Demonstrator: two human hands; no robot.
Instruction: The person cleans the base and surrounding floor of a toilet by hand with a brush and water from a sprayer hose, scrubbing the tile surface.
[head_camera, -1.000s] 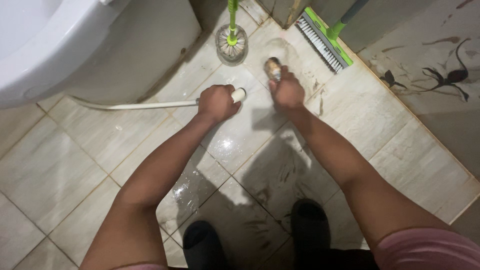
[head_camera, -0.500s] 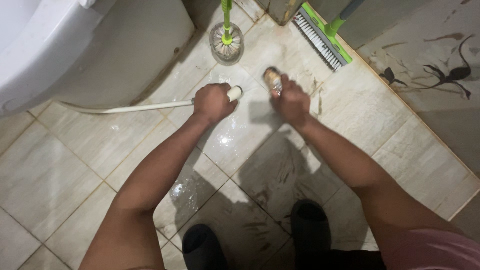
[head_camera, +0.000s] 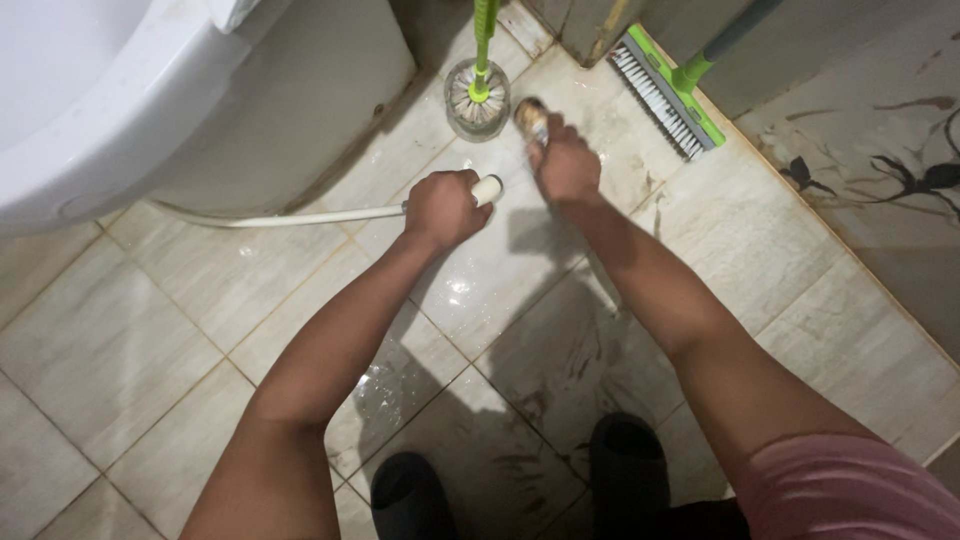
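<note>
My left hand (head_camera: 445, 208) grips the white spray head of a hose (head_camera: 280, 216) that runs left along the wet tiled floor (head_camera: 150, 330) to the toilet base. Its nozzle tip pokes out toward the right. My right hand (head_camera: 566, 165) is closed around a small brownish scrubber (head_camera: 530, 118) pressed against the floor, just right of a round toilet brush (head_camera: 478, 95) with a green handle. The two hands sit close together, a short gap apart.
A white toilet (head_camera: 150, 90) fills the upper left. A green-backed scrub brush (head_camera: 668, 92) on a long handle leans in the far corner. A patterned wall panel (head_camera: 880, 160) runs along the right. My two dark shoes (head_camera: 520, 485) stand on wet, streaked tiles.
My right hand has pushed the scrubber away from me and to the left, up beside the toilet brush. The left hand still holds the hose head in about the same place.
</note>
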